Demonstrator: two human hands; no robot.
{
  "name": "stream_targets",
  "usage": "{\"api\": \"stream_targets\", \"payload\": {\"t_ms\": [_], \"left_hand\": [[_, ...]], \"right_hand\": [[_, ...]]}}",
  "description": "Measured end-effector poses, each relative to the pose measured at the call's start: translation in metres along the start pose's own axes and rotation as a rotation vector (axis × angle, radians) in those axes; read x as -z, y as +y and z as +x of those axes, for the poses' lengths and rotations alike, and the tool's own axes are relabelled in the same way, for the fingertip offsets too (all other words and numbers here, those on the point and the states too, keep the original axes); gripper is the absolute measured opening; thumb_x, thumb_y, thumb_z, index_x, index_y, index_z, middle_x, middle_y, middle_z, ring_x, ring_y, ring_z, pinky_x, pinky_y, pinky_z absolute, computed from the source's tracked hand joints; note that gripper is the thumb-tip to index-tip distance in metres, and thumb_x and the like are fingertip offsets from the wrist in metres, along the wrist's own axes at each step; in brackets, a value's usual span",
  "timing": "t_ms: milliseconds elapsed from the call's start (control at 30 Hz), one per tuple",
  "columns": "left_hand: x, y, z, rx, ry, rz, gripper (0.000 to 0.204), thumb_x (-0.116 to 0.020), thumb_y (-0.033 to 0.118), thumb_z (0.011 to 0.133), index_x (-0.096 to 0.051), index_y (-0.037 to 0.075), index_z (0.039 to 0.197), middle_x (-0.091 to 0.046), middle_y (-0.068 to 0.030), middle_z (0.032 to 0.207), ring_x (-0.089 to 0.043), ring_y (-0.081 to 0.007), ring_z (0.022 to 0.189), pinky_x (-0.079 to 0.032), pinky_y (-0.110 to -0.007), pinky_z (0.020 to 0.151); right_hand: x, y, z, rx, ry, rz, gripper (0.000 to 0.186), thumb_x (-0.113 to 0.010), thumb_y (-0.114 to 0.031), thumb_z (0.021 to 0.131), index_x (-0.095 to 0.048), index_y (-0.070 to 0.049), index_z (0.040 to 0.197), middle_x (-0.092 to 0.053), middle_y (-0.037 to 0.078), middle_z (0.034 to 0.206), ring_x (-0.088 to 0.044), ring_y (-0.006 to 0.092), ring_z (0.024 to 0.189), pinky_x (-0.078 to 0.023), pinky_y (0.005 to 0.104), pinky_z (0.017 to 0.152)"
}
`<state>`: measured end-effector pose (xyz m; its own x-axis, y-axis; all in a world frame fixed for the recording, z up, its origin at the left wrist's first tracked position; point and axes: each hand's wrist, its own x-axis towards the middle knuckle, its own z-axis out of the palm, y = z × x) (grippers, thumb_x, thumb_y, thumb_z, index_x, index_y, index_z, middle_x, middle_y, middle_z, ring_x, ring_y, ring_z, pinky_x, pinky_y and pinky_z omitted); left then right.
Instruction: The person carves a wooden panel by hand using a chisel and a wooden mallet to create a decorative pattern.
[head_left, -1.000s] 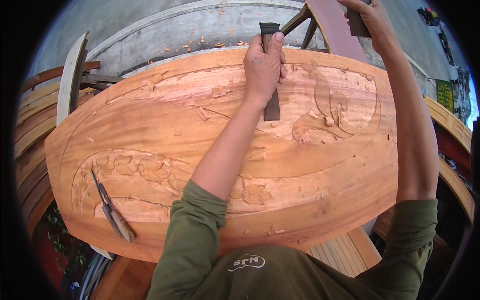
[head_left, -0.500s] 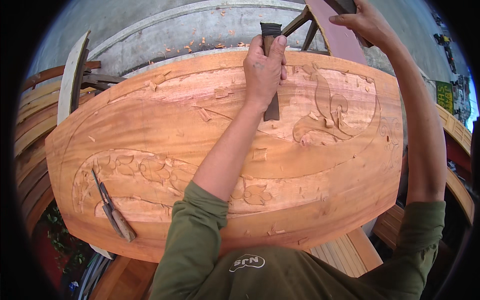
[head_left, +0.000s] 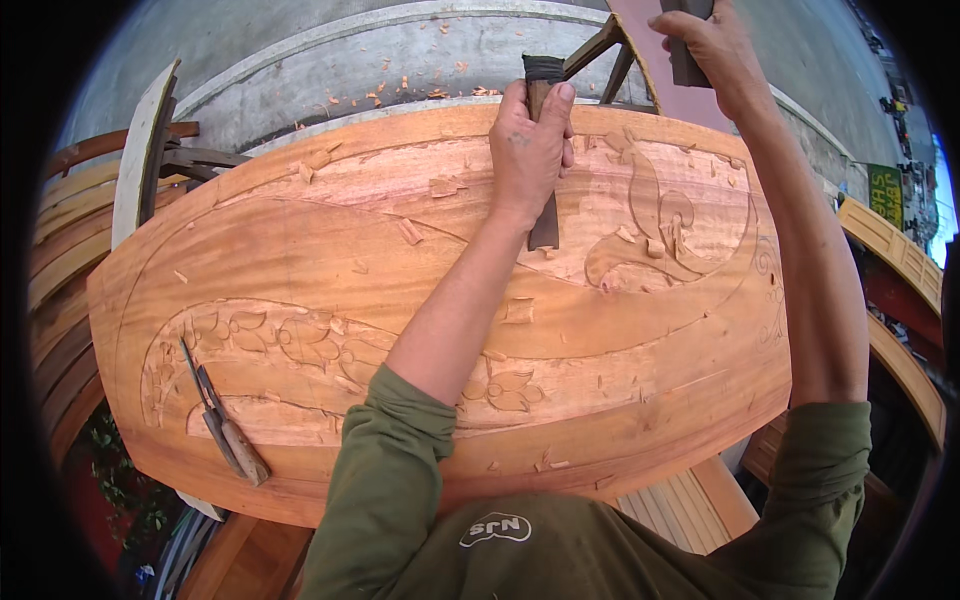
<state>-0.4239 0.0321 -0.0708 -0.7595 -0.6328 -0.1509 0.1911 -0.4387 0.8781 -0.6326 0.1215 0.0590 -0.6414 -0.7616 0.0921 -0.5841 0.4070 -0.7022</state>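
My left hand [head_left: 532, 148] grips an upright-held chisel with a dark wrapped top [head_left: 543, 68]; its flat blade [head_left: 543, 232] rests over the pale recessed area of a reddish wooden panel [head_left: 250, 250], just left of a carved scroll [head_left: 672, 225]. My right hand [head_left: 718, 60] holds a dark rectangular block [head_left: 688, 68], raised above and to the right of the chisel, beyond the panel's far edge. Several slim carving tools with wooden handles [head_left: 245, 450] lie on the panel's left part, across carved floral outlines. Loose shavings [head_left: 410, 232] are scattered on the wood.
A wooden support [head_left: 142, 150] stands at the left beside stacked curved boards [head_left: 70, 230]. Behind the panel are a pink board [head_left: 650, 40] on dark legs and a concrete pavement [head_left: 300, 50] with shavings. Framed wooden pieces [head_left: 890, 250] and a green sign [head_left: 885, 195] are at the right.
My right hand and block have shifted about at the top, the forearm now further left than half a second ago. My left hand and the chisel have moved slightly down.
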Motion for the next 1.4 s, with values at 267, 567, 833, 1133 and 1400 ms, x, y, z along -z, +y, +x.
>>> {"api": "stream_targets", "payload": {"t_ms": [267,567,833,1133,1400], "left_hand": [[0.002,0.000,-0.003,0.028,0.000,0.002,0.034,-0.070,0.040,0.111,-0.058,0.008,0.110,-0.060,-0.0005,0.079,-0.056,-0.0064,0.053,-0.042,-0.023,0.044],[-0.005,0.003,-0.007,0.036,-0.019,0.000,0.035,-0.068,0.041,0.112,-0.058,0.008,0.108,-0.061,-0.0008,0.079,-0.055,-0.0060,0.053,-0.042,-0.023,0.044],[-0.002,-0.003,-0.006,0.078,-0.007,0.022,0.036,-0.067,0.042,0.113,-0.057,0.008,0.108,-0.061,-0.0010,0.079,-0.055,-0.0058,0.053,-0.043,-0.022,0.043],[0.001,-0.004,-0.007,0.083,-0.008,0.040,0.036,-0.066,0.043,0.113,-0.058,0.009,0.108,-0.061,-0.0009,0.078,-0.056,-0.0056,0.053,-0.043,-0.022,0.043],[-0.011,-0.001,-0.009,0.102,-0.098,0.041,0.040,-0.068,0.047,0.111,-0.060,0.008,0.111,-0.062,-0.0006,0.077,-0.058,-0.0055,0.053,-0.045,-0.022,0.044]], "right_hand": [[0.005,-0.031,0.003,-0.101,0.102,-0.018,0.088,-0.077,-0.009,0.080,-0.047,-0.010,0.163,-0.069,0.010,0.097,-0.067,0.0199,0.080,-0.056,0.0357,0.068],[0.023,0.005,0.008,0.028,-0.536,-0.423,0.097,-0.082,-0.002,0.077,-0.051,-0.027,0.166,-0.076,0.015,0.133,-0.073,0.0291,0.118,-0.053,0.0404,0.111],[-0.007,0.015,-0.021,0.314,-0.397,-0.555,0.096,-0.082,-0.007,0.077,-0.051,-0.029,0.165,-0.077,0.015,0.117,-0.076,0.0325,0.102,-0.059,0.0407,0.097],[-0.009,-0.017,-0.010,-0.148,-0.113,-0.107,0.095,-0.080,-0.009,0.079,-0.043,-0.016,0.166,-0.071,0.013,0.108,-0.071,0.0252,0.095,-0.057,0.0383,0.086],[0.041,0.029,-0.006,-0.169,-0.107,-0.250,0.097,-0.085,-0.022,0.080,-0.045,-0.016,0.168,-0.073,0.010,0.101,-0.072,0.0148,0.081,-0.059,0.0325,0.068]]}}
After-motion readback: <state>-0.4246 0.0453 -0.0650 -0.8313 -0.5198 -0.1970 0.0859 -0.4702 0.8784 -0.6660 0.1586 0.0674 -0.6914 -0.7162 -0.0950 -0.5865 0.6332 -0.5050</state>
